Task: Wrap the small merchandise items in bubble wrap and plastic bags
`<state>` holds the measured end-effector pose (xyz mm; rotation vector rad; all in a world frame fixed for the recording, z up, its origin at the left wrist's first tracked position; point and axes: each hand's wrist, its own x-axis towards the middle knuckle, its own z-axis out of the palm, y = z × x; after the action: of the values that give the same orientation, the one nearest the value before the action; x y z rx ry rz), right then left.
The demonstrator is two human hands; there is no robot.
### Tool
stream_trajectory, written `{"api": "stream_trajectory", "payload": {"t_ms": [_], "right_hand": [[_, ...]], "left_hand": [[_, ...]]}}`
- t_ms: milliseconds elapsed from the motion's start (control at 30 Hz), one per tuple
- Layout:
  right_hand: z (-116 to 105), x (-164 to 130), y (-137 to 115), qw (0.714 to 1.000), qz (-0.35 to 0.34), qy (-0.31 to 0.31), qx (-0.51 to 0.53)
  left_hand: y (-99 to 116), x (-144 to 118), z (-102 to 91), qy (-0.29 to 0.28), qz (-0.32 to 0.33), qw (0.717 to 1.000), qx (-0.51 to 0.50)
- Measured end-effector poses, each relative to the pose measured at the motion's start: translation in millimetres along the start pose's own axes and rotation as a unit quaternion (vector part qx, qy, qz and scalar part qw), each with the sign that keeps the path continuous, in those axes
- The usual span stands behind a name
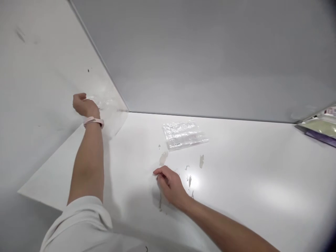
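The white bench (262, 182) fills most of the view, running back to a grey wall and, on the left, to a white side panel that meets it in a corner. Grey-brown smears and flecks (163, 158) of residue mark the bench surface in a loose cluster near its middle.

The person's left arm stretches far out to the corner, a pink band (93, 121) round the wrist. The left hand (84, 105) is curled against the side panel, just beside a crumpled sheet of clear film (110, 108) that lies in the corner; the fingers look bent inward, but whether they pinch the film or only rest next to it cannot be told from this angle.

A flat clear plastic packet (185, 134) lies on the bench beyond the smears, its long axis running roughly left to right with the right end tipped a little toward the person. It touches neither hand.

The right hand (170, 185) rests on the bench on the near side of the smears, fingers (159, 172) bent down with their tips on the surface, gripping nothing that shows. The packet lies straight ahead of these fingertips and slightly to the right, with the residue between. The right hand is clearly nearer to it than the left, which is well apart at the corner.

At the far right edge a green and purple pack (321, 128) juts into view.
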<state>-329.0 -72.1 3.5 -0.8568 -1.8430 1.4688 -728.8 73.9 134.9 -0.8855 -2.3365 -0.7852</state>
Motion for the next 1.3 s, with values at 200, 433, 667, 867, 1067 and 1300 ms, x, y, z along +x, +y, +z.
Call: {"api": "stream_trajectory", "payload": {"t_ms": [200, 433, 667, 867, 1067, 1300], "right_hand": [[8, 10, 8, 0.999, -0.025, 0.006, -0.019], [-38, -81, 16, 0.992, -0.107, 0.002, -0.069], [-213, -289, 52, 0.951, 0.047, 0.295, -0.087], [-304, -315, 54, 0.882, 0.149, 0.440, -0.076], [-293, -244, 46, 0.903, 0.162, 0.304, -0.256], [-271, -240, 52, 0.909, 0.067, 0.233, -0.338]], "left_hand": [[132, -183, -44.3, -0.331, 0.258, 0.899, -0.126], [195, -332, -56.0, -0.523, 0.350, 0.772, -0.095], [219, -449, -131.5, -0.532, 0.529, 0.627, -0.211], [268, -518, -171.5, -0.540, 0.555, 0.552, -0.309], [271, -520, -185.7, -0.506, 0.484, 0.655, -0.283], [238, -527, -195.0, -0.421, 0.441, 0.758, -0.232]]}}
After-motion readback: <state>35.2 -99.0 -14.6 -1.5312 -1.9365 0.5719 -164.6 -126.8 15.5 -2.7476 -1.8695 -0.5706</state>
